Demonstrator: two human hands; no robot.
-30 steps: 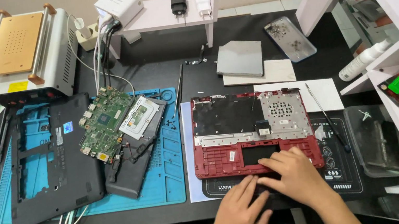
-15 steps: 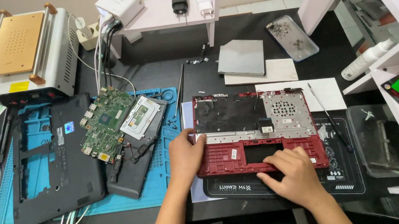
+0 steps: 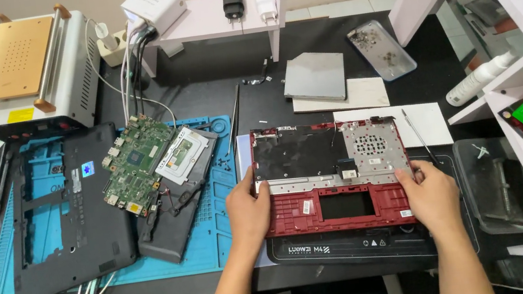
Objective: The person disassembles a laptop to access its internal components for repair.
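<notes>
Here both hands' fingertips hide under the red laptop case (image 3: pixel 335 177).

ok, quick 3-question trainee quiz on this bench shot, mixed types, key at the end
1. True or false: both hands grip the red laptop case.
2. Which hand is on the case's left edge: the left hand or the right hand?
3. What lies on the blue mat, right of the black base cover? A) green board B) spray bottle C) charger

Key: 1 true; 2 left hand; 3 A
</notes>
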